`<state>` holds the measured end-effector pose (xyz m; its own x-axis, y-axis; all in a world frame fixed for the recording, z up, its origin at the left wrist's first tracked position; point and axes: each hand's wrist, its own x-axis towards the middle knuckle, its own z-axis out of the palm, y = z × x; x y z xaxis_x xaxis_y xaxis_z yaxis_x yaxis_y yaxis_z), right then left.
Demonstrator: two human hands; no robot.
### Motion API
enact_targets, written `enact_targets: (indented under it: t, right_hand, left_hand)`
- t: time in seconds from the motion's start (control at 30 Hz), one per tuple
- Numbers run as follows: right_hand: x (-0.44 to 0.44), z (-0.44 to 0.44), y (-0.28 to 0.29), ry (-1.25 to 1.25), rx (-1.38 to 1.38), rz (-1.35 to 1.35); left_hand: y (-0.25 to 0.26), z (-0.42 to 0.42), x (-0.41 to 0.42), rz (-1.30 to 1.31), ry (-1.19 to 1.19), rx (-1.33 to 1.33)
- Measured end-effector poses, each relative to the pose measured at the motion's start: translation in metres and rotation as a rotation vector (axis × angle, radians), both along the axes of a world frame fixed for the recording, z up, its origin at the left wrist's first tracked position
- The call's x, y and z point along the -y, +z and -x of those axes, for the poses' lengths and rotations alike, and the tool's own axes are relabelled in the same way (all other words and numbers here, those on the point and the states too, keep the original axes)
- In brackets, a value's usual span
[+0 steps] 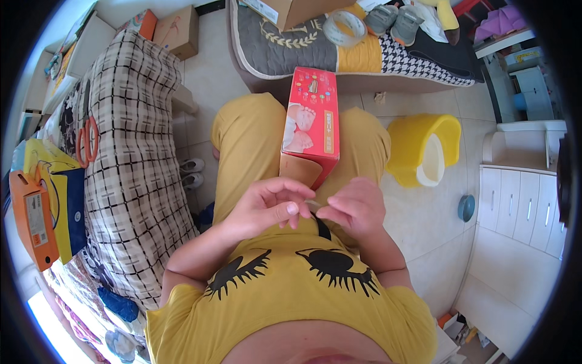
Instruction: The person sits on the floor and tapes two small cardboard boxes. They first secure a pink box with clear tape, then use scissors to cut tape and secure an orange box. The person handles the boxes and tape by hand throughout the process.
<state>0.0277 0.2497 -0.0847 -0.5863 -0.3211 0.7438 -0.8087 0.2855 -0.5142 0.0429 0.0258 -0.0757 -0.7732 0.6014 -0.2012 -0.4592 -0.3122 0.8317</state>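
Note:
My left hand (272, 204) is held above my lap, thumb and fingers apart, its index fingertip close to a small clear strip (312, 202). Across from it, my right hand (357, 208) has curled fingers and pinches the strip's other end. The strip is too small to identify surely; it looks like a bit of clear tape. Just beyond my hands, a red cardboard box (313, 113) lies lengthwise between my thighs. Baby feet are pictured on its side, and its brown near-end flap (298, 170) faces me.
Ahead is a padded seat (295, 54) bearing a clear tape roll (344, 28), grey child's shoes (394, 22) and an open carton (309, 11). A yellow potty (404, 150) stands right. Left, a checked cloth (132, 182) carries orange-handled scissors (87, 141) and an orange box (34, 223).

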Motion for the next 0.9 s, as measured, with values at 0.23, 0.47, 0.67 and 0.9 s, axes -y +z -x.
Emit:
enact_targets:
  t: [0.23, 0.47, 0.67, 0.9]
  right_hand:
    - [0.001, -0.006, -0.006, 0.052, -0.078, -0.059]
    - [-0.002, -0.004, -0.004, 0.056, -0.064, -0.103]
    - [0.006, 0.005, 0.008, 0.107, 0.057, -0.254]
    - [0.021, 0.036, 0.01, -0.139, 0.166, -0.398]
  left_hand:
    - [-0.004, -0.002, 0.003, 0.134, 0.008, 0.141]
    - [-0.009, -0.002, 0.001, 0.191, 0.107, -0.05]
    - [0.008, 0.002, 0.009, 0.507, 0.213, -0.396]
    - [-0.011, 0.013, 0.038, 0.34, 0.573, -0.275]
